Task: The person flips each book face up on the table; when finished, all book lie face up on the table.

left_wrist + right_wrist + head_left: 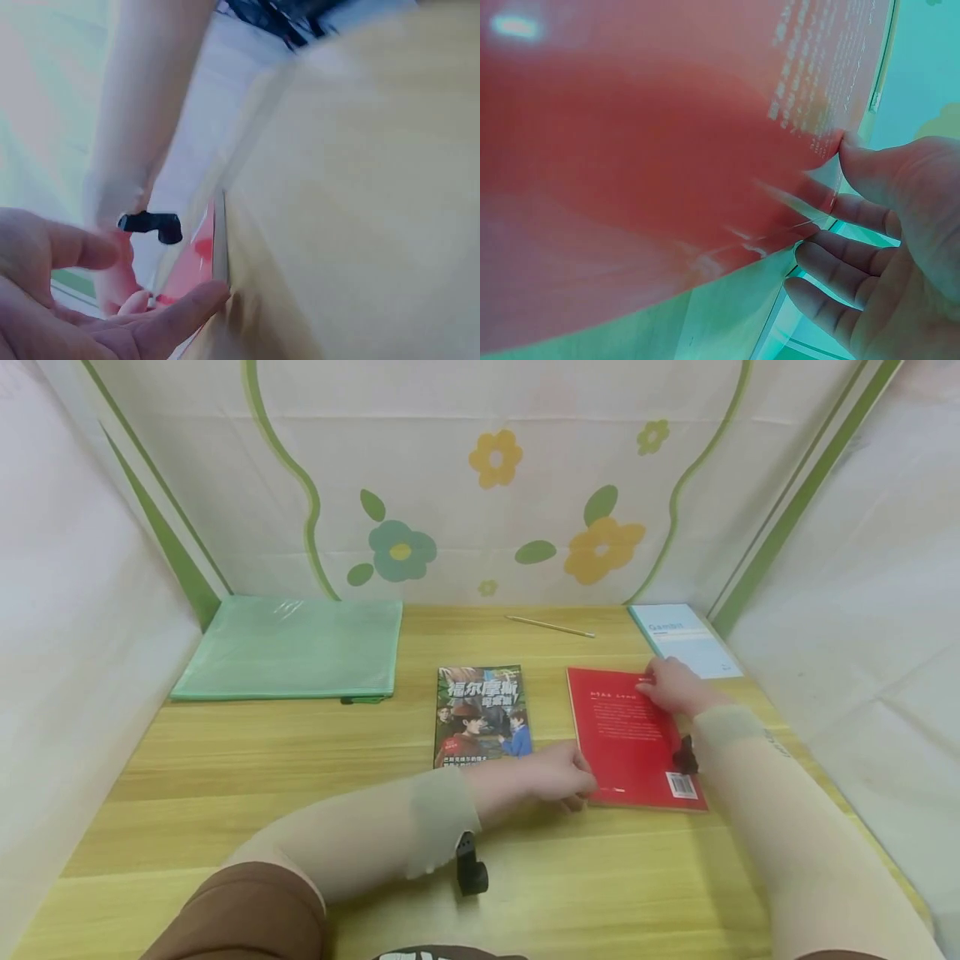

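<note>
A red book lies back cover up on the wooden table, right of centre. My left hand is at its near left corner. In the left wrist view the thumb touches the red book's edge while the other fingers stay loosely extended. My right hand holds the far right corner. The right wrist view shows the thumb on the red cover and the fingers curled under the lifted corner.
An illustrated book lies face up just left of the red one. A green zip folder sits at the back left, a pencil at the back centre, a light blue booklet at the back right. Cloth walls enclose three sides.
</note>
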